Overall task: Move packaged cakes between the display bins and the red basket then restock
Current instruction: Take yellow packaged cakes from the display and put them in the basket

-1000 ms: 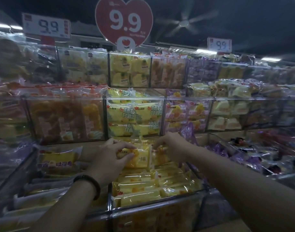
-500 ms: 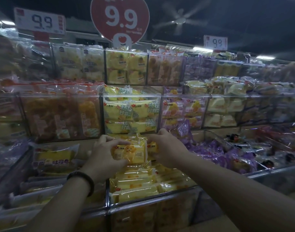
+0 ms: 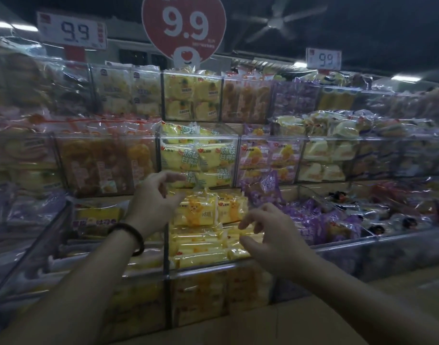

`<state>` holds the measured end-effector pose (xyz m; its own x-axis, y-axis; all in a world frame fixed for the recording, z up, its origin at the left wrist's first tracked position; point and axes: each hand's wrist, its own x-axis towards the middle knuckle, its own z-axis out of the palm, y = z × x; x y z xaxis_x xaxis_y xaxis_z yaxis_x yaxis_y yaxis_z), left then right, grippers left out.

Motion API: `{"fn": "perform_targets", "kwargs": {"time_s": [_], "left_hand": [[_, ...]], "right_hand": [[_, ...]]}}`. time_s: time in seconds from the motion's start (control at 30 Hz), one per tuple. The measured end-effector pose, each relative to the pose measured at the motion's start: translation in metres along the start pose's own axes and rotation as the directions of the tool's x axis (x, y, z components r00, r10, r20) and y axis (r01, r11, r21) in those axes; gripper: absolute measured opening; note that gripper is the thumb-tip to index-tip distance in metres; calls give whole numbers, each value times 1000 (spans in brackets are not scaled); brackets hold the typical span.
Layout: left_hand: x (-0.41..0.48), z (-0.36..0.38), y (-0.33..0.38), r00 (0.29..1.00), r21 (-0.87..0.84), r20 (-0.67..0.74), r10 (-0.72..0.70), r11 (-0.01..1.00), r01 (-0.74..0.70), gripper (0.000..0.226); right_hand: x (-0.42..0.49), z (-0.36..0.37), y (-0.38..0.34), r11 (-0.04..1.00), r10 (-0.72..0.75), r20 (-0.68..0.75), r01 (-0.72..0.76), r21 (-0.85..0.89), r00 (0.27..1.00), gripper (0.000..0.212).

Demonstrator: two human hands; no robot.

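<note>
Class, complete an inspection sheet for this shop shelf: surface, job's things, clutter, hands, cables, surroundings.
Surface: clear acrylic display bin, more bins tiered behind.
Job's things: two yellow bear-printed cake packs upright at the back; flat yellow cake packs stacked in front.
Clutter: purple cake packs heaped in the next bin.
Hands: left hand and right hand loosely curled above the packs, holding nothing.
Cables: nothing seen.
Surroundings: red heart-shaped 9.9 price sign, ceiling fan overhead.

We note left hand [image 3: 152,204] and right hand [image 3: 272,236], forearms bare to frame edge. Dark bracelet [image 3: 132,236] circles left wrist: thick, rounded band, black or deep brown. Dim light hides finer detail from us.
</note>
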<state>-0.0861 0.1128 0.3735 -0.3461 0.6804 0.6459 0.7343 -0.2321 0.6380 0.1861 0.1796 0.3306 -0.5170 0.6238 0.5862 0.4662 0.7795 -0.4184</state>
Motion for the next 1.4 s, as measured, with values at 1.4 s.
{"fn": "perform_targets", "kwargs": {"time_s": [1.4], "left_hand": [[-318,71,-152,-62,612,781,-621,781,-124,55]], "right_hand": [[-374,437,102,902,433,772,-214,-376,465,88]]}}
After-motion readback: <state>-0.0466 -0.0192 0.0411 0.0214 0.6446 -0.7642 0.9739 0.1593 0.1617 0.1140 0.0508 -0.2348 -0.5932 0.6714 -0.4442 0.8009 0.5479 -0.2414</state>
